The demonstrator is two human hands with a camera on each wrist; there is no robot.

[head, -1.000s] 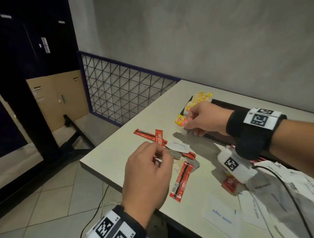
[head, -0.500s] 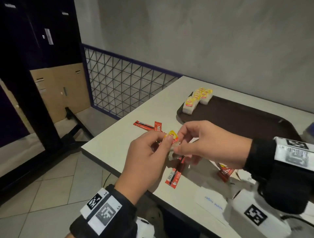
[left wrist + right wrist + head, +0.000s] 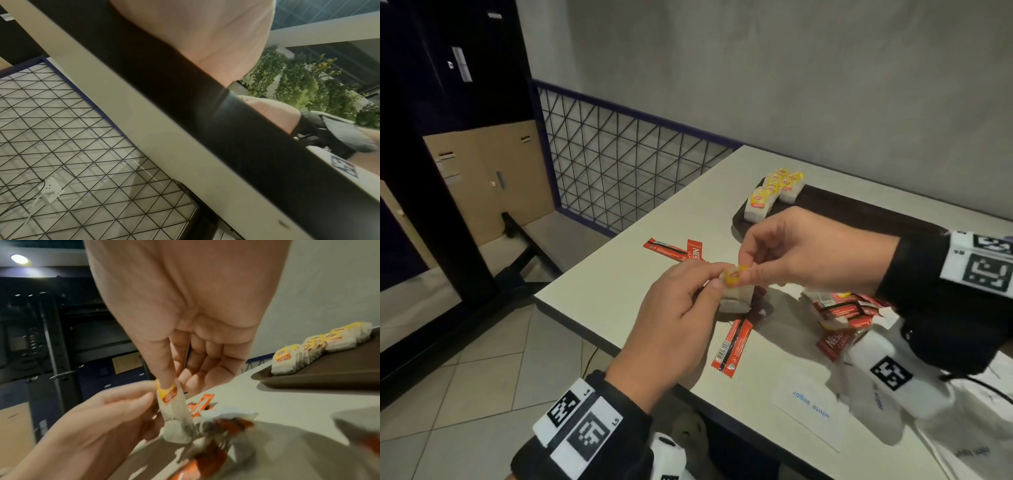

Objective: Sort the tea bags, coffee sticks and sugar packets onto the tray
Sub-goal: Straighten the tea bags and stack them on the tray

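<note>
My right hand [image 3: 801,253] and left hand [image 3: 674,315] both pinch one tea bag [image 3: 736,291] by its tag above the surface's [image 3: 654,294] near edge, fingers narrow.

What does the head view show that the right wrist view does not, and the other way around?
Only the head view shows the left hand from above, the sugar packet near the table edge, and the railing.

Only the right wrist view shows the right hand's thumb pressing the yellow tag from below, and a ceiling lamp.

Both show the tea bag pinched by the two hands, the tray and its row of tea bags.
</note>
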